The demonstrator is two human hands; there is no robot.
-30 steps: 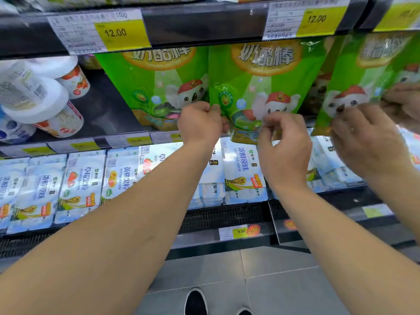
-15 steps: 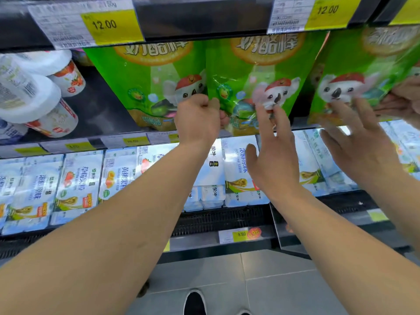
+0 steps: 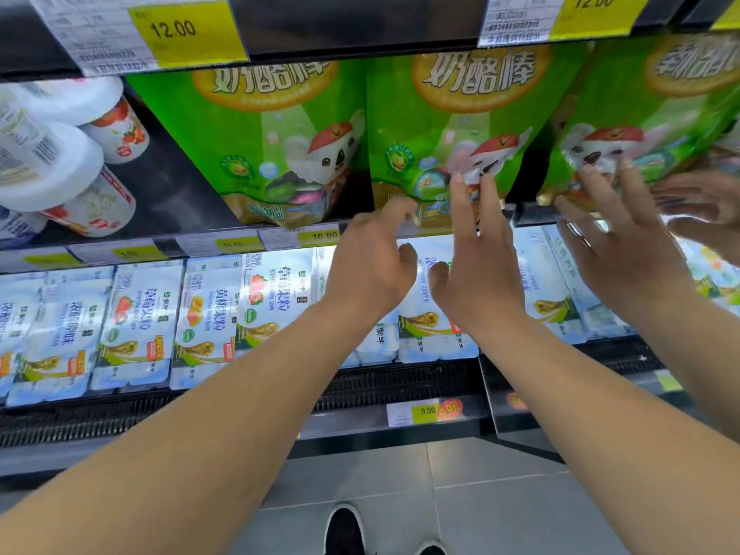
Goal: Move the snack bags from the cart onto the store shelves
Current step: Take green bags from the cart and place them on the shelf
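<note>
- While the cart is out of my view, the shelf (image 3: 224, 245) fills most of it. Three green snack bags already stand upright on it, under the price strip.
- The left bag (image 3: 260, 146) and the middle bag (image 3: 452, 126) sit side by side with edges touching. The right bag (image 3: 640, 114) leans a little, with a dark gap between it and the middle one.
- White tubs (image 3: 52, 170) lie stacked at the far left of the same shelf, well apart from the bags. Pale yogurt packs (image 3: 208, 314) line the shelf below.
- My left hand (image 3: 372, 270) holds nothing. Its fingers are loosely curled, and one reaches to the middle bag's lower left corner.
- My right hand (image 3: 480, 282) is spread flat and also holds nothing. Its fingertips (image 3: 456, 182) rest on the bag's lower front.
- Another pair of hands (image 3: 624, 254) works the right bag. I cannot tell whether that is a reflection or a second person.
- I judge the step in hand to be squaring up the middle bag. To do it well, I would push low and evenly with flat fingers and steady the corner with the left hand. The base should slide back without the top tipping forward, and the face should end level with its neighbour.
</note>
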